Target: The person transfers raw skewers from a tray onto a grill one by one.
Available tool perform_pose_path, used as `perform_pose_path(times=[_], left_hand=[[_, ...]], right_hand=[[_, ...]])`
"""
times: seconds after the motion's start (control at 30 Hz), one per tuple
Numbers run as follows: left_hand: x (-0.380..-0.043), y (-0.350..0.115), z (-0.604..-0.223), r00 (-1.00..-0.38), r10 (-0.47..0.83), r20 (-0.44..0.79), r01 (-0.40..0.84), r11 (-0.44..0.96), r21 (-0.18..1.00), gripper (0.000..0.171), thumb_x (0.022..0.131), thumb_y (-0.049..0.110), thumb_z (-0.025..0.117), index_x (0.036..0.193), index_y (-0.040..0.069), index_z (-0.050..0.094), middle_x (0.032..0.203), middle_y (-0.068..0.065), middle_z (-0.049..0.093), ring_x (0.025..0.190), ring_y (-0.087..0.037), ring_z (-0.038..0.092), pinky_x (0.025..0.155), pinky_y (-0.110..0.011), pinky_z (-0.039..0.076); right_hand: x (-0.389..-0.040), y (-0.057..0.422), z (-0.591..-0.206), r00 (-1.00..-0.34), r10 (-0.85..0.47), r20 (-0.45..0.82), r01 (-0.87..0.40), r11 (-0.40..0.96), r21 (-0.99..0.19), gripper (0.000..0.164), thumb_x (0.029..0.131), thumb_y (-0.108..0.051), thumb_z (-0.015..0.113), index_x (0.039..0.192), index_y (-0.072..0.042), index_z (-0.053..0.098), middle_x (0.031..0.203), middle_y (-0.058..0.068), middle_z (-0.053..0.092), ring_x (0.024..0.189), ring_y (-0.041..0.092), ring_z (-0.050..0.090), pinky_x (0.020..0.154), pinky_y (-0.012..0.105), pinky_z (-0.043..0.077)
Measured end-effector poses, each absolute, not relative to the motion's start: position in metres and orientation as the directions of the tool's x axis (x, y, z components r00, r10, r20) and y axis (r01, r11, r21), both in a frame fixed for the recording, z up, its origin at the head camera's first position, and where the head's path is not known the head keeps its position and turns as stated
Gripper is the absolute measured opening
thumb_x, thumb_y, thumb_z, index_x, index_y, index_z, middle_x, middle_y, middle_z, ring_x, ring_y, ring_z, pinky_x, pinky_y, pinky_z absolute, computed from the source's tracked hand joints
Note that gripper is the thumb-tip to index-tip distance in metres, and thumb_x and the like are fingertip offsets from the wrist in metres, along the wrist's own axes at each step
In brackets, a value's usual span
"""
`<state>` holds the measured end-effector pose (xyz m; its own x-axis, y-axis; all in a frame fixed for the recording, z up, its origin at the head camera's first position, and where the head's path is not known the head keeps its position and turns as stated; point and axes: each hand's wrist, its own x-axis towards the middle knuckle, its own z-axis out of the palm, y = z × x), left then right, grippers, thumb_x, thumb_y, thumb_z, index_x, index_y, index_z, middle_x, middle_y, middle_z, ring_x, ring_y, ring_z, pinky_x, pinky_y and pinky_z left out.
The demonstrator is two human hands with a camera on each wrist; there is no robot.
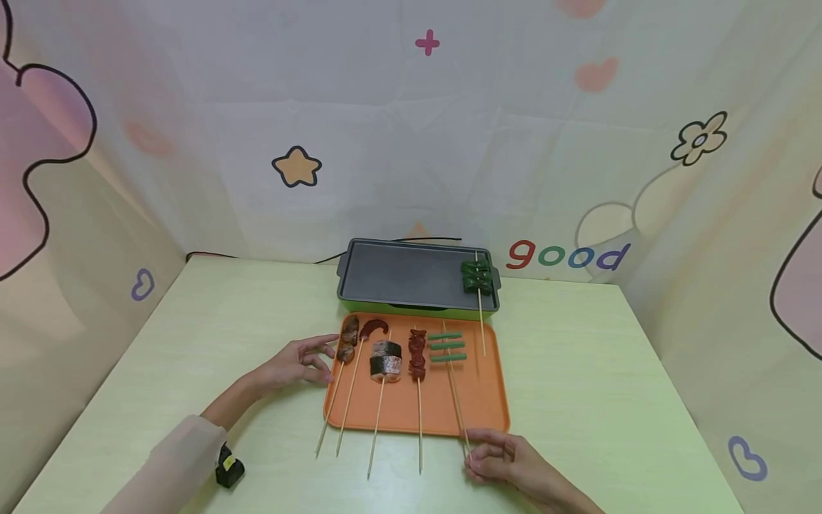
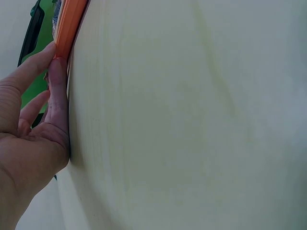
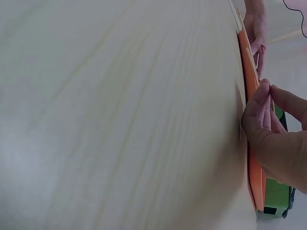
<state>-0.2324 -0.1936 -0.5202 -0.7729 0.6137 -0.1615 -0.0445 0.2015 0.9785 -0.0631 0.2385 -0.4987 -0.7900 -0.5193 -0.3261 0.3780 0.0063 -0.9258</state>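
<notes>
Four skewers (image 1: 386,360) lie side by side across the orange tray (image 1: 490,400), food on it, bare sticks jutting past its near edge, probably so each can be taken without touching the food. A fifth, the bean skewer (image 1: 447,345), is at their right, beside the red skewer (image 1: 417,355). The right hand (image 1: 510,460) pinches its near end, thumb and fingertips together on the stick, well apart from the beans; that end grip seems chosen to keep the fingers clean. Whether the beans touch the tray or sit just above it, I cannot tell.

The left hand (image 1: 297,368) has its fingers apart and relaxed, tips touching the tray's left edge near the brown skewer (image 1: 347,339), a touch that would steady the tray. Behind stands the grill (image 1: 404,271), the pepper skewer (image 1: 477,278) at its right end, stick reaching out over the tray, likely as a handle.
</notes>
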Motion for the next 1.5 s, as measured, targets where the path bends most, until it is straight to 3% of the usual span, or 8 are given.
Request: perform_pose_path(times=[0.37, 0.67, 1.03, 1.3, 1.5], left_hand=[[-0.233, -0.192, -0.520, -0.772, 0.615, -0.161, -0.036, 0.211, 0.977, 0.082, 0.091, 0.001, 0.073, 0.158, -0.004, 0.028, 0.125, -0.017, 0.055, 0.091, -0.006, 0.071, 0.086, -0.021, 0.055], [-0.232, -0.195, -0.520, -0.781, 0.599, -0.177, -0.036, 0.240, 0.970, 0.082, 0.090, 0.004, 0.075, 0.159, -0.002, 0.030, 0.126, -0.017, 0.054, 0.091, -0.006, 0.071, 0.086, -0.021, 0.054], [-0.234, -0.196, -0.520, -0.770, 0.615, -0.171, -0.036, 0.225, 0.974, 0.083, 0.091, 0.004, 0.074, 0.159, -0.002, 0.028, 0.127, -0.019, 0.053, 0.091, -0.007, 0.071, 0.086, -0.022, 0.055], [-0.236, -0.196, -0.523, -0.766, 0.619, -0.169, -0.044, 0.212, 0.976, 0.083, 0.090, 0.002, 0.074, 0.159, -0.002, 0.028, 0.123, -0.011, 0.054, 0.091, -0.007, 0.072, 0.086, -0.023, 0.056], [-0.235, -0.194, -0.523, -0.769, 0.618, -0.167, -0.045, 0.208, 0.977, 0.082, 0.091, 0.003, 0.074, 0.159, -0.002, 0.028, 0.125, -0.013, 0.054, 0.090, -0.007, 0.071, 0.085, -0.023, 0.056]], right_hand=[[-0.063, 0.244, -0.494, -0.761, -0.586, -0.277, 0.351, -0.014, -0.936, 0.062, 0.101, -0.006, 0.061, 0.150, 0.017, 0.031, 0.109, -0.004, 0.070, 0.106, 0.008, 0.071, 0.093, 0.022, 0.056], [-0.069, 0.237, -0.496, -0.778, -0.605, -0.170, 0.205, 0.012, -0.979, 0.061, 0.100, -0.005, 0.063, 0.150, 0.015, 0.034, 0.112, -0.002, 0.070, 0.107, 0.008, 0.071, 0.092, 0.021, 0.056], [-0.083, 0.216, -0.484, -0.852, -0.504, -0.138, 0.126, 0.058, -0.990, 0.062, 0.099, -0.007, 0.063, 0.152, 0.009, 0.036, 0.114, 0.007, 0.063, 0.104, 0.009, 0.068, 0.096, 0.023, 0.055], [-0.109, 0.200, -0.476, -0.895, -0.420, -0.149, 0.154, 0.023, -0.988, 0.065, 0.102, -0.012, 0.062, 0.157, 0.003, 0.032, 0.117, 0.004, 0.062, 0.109, 0.010, 0.064, 0.100, 0.024, 0.053], [-0.126, 0.187, -0.477, -0.934, -0.321, -0.159, 0.162, 0.019, -0.987, 0.061, 0.104, -0.010, 0.058, 0.159, -0.002, 0.032, 0.117, 0.007, 0.058, 0.104, 0.011, 0.061, 0.093, 0.022, 0.054]])
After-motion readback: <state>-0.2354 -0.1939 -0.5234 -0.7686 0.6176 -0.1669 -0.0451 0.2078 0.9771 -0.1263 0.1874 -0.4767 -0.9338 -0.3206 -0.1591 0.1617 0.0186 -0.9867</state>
